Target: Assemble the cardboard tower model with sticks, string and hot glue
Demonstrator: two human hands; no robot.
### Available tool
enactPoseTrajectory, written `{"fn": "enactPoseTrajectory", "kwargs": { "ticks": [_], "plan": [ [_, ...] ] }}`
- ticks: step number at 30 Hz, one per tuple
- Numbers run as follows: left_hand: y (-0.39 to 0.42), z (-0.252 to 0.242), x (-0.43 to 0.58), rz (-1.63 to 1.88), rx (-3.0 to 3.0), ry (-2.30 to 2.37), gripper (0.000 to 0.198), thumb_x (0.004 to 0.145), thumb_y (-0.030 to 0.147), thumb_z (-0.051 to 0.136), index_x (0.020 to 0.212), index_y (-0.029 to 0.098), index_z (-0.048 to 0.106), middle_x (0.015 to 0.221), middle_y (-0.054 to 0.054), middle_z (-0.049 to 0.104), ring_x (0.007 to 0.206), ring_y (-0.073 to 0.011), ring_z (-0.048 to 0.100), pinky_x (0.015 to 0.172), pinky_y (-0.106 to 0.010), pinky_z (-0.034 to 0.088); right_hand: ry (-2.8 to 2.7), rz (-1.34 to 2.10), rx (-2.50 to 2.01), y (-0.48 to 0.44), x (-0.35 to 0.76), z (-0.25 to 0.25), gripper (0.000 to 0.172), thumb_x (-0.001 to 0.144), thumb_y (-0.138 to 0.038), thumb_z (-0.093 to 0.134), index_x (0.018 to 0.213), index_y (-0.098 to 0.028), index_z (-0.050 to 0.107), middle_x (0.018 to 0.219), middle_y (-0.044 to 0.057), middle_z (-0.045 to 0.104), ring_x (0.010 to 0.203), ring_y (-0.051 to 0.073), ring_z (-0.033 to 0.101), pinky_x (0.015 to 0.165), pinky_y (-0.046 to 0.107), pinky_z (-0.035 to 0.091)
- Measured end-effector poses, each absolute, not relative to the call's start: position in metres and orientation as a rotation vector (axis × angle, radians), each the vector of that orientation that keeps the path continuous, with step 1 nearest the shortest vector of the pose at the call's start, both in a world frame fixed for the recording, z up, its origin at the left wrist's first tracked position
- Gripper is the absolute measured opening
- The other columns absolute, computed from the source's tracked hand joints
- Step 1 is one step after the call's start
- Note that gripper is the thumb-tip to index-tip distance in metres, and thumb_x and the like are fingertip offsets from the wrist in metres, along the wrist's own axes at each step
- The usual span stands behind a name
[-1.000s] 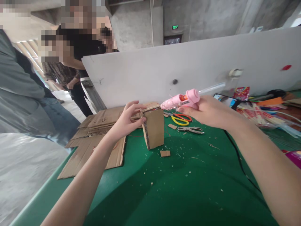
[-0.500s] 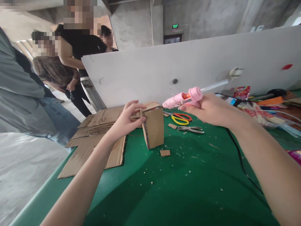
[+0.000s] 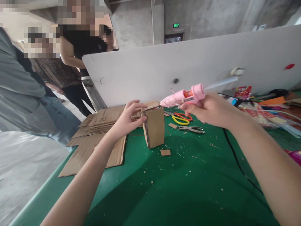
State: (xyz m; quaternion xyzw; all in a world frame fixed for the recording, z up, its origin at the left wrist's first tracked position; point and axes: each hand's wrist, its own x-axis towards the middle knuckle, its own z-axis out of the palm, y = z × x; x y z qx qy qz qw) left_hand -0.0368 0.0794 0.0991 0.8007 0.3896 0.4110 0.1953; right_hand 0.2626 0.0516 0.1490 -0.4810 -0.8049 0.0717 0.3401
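A small cardboard box stands upright on the green table. My left hand grips its left side, thumb on the near edge and fingers over the top. My right hand is closed around a pink hot glue gun, whose nozzle is at the box's top right edge. A clear glue stick sticks out of the gun's rear. Whether the nozzle touches the cardboard I cannot tell. A small cardboard scrap lies in front of the box.
Flattened cardboard lies at the left. Scissors and metal pliers rest behind the box, to the right. A black cord runs under my right arm. A white panel borders the table's back; people stand at the left.
The glue gun has moved slightly left and down, bringing its nozzle to the box's top edge. My left hand keeps its hold on the box. A person in the background has shifted.
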Motion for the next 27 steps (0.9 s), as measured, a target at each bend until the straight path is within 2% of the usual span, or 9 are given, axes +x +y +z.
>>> {"fn": "enactPoseTrajectory", "kwargs": {
  "ticks": [5, 13, 27],
  "plan": [
    [0.082, 0.097, -0.038, 1.164, 2.263, 1.06, 0.039, 0.088, 0.037, 0.064, 0.126, 0.029, 0.055, 0.148, -0.009, 0.032, 0.138, -0.03, 0.043, 0.107, -0.044, 0.051, -2.147, 0.204, -1.102, 0.052, 0.249, 0.14, 0.042, 0.089, -0.061, 0.053, 0.082, -0.022, 0.064, 0.062, -0.002, 0.053, 0.058, 0.014, 0.047, 0.054, 0.029, 0.035],
    [0.078, 0.099, -0.033, 1.161, 2.229, 1.065, 0.039, 0.088, 0.037, 0.063, 0.126, 0.028, 0.056, 0.148, -0.009, 0.033, 0.139, -0.0306, 0.043, 0.107, -0.045, 0.051, -2.179, 0.201, -1.062, 0.053, 0.24, 0.131, 0.041, 0.09, -0.062, 0.051, 0.086, -0.023, 0.064, 0.069, 0.001, 0.059, 0.067, 0.017, 0.051, 0.06, 0.031, 0.039],
    [0.079, 0.098, -0.036, 1.157, 2.227, 1.079, 0.041, 0.088, 0.037, 0.064, 0.127, 0.029, 0.055, 0.15, -0.009, 0.032, 0.139, -0.0301, 0.043, 0.105, -0.043, 0.052, -2.196, 0.174, -1.111, 0.052, 0.242, 0.134, 0.041, 0.091, -0.06, 0.049, 0.082, -0.022, 0.063, 0.069, 0.002, 0.06, 0.067, 0.018, 0.053, 0.063, 0.032, 0.039]
  ]
}}
